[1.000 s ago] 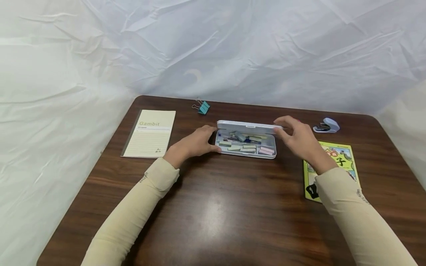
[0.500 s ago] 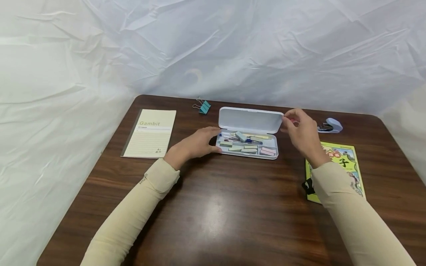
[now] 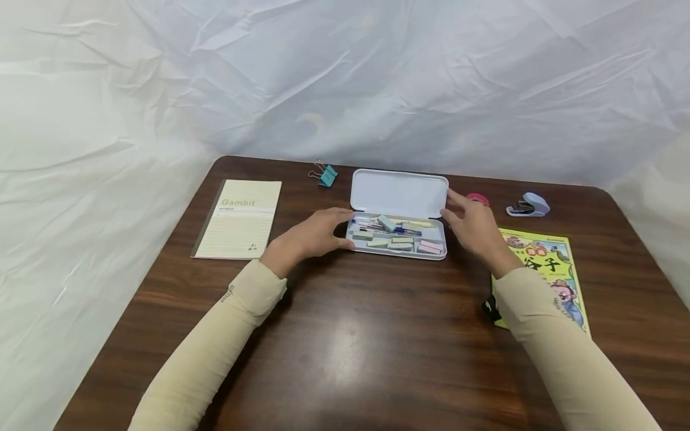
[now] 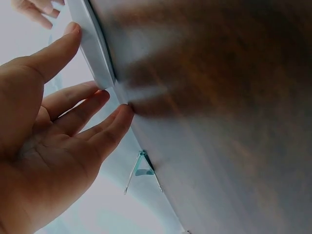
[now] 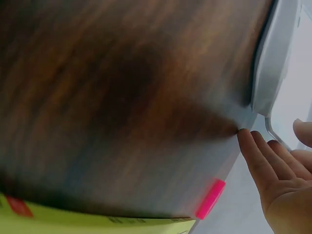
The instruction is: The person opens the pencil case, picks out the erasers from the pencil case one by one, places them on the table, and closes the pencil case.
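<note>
A white plastic pencil case (image 3: 443,242) lies with its lid (image 3: 399,193) raised back on the table. Inside are several pens (image 3: 408,231) and several erasers, among them a blue one (image 3: 386,222) and pink ones (image 3: 430,247). My left hand (image 3: 312,233) holds the case's left end, thumb at the front and fingers at the back corner. In the left wrist view, the thumb of that hand (image 4: 63,122) meets the case's wall (image 4: 92,44). At the lid's right edge is my right hand (image 3: 477,227), its fingers fairly straight; in the right wrist view, its fingertips (image 5: 242,134) are beside the lid's corner.
A notebook (image 3: 237,221) lies left, and a teal binder clip (image 3: 326,176) stands behind. Right of the case are a pink tape roll (image 3: 478,198), a stapler (image 3: 529,205) and a yellow comic-style book (image 3: 539,251), partly under my right forearm. A white sheet hangs behind the table.
The lid has swung from nearly over the case up and back. My right hand went up with it, then down along its right edge, uncovering the pink roll. My left hand stayed put.
</note>
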